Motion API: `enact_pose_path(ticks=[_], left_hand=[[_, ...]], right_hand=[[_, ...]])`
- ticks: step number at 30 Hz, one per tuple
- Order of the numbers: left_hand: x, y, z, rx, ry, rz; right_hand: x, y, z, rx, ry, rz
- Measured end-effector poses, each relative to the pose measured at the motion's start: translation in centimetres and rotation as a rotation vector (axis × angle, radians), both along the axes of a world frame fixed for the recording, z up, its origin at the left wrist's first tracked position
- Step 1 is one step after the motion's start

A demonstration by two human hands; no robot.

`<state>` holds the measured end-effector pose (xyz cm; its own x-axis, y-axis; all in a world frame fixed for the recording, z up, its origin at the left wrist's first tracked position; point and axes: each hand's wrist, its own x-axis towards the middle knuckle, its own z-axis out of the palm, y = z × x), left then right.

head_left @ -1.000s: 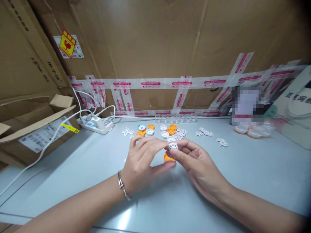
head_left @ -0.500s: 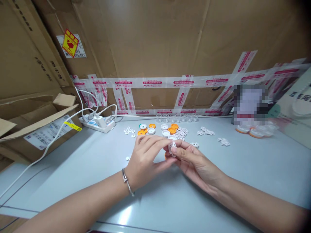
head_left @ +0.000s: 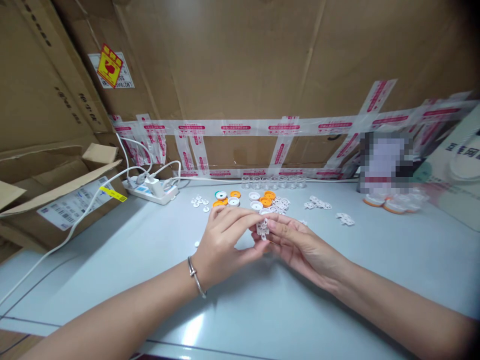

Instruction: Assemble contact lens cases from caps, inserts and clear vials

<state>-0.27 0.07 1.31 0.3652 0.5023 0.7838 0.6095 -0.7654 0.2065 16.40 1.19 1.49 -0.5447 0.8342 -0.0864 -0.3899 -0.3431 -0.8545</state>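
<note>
A small white cut-out plastic piece (head_left: 263, 229) is held above the table between my two hands. My left hand (head_left: 227, 237), with a silver bracelet at its wrist, grips it from the left with fingertips and thumb. From the right, my right hand (head_left: 296, 242) pinches the same piece. Just beyond the hands lie white round caps (head_left: 256, 205), orange rings (head_left: 269, 196) and a pile of white cut-out pieces (head_left: 280, 204). Small white pegs (head_left: 200, 202) lie further left.
Clear cups (head_left: 273, 182) line the back of the table (head_left: 285, 310). A power strip (head_left: 153, 192) with white cables and an open carton (head_left: 60, 200) are at left. Orange-based clear containers (head_left: 405, 201) stand at right, near more white pieces (head_left: 345, 219).
The white piece has turned between my fingers and more of its lower part shows. The orange part seen beneath it before is no longer visible. Both hands have shifted only slightly.
</note>
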Motion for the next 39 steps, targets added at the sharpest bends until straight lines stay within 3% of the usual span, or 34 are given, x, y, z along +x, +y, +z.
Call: enact_pose_path(ticks=[3, 8, 12, 18, 26, 30, 34, 39], left_hand=[[-0.3, 0.3, -0.3, -0.071, 0.0, 0.001], [-1.1, 1.1, -0.7, -0.279, -0.035, -0.002], [-1.4, 1.6, -1.1, -0.481, 0.071, -0.107], [-0.8, 1.5, -1.9, -0.614, 0.214, -0.141], [0.2, 0.8, -1.2, -0.552, -0.169, -0.152], [0.9, 0.5, -1.1, -0.806, -0.463, -0.167], [1.0, 0.7, -1.0, -1.06, -0.724, -0.273], [0.6, 1.3, -1.2, -1.096, -0.661, -0.301]], right_hand=[[0.2, 0.3, 0.2, -0.017, -0.033, -0.022], [0.6, 1.1, 0.0, -0.081, 0.028, -0.18], [1.4, 2.1, -0.3, -0.089, 0.025, -0.265], [2.3, 3.4, -0.6, 0.023, -0.171, -0.25], [1.4, 2.6, -0.2, 0.32, -0.465, -0.255], [1.0, 2.0, 0.1, 0.304, -0.424, -0.231], [1.1, 1.9, 0.0, 0.287, -0.304, -0.198], [1.1, 2.1, -0.4, 0.339, -0.368, -0.237]])
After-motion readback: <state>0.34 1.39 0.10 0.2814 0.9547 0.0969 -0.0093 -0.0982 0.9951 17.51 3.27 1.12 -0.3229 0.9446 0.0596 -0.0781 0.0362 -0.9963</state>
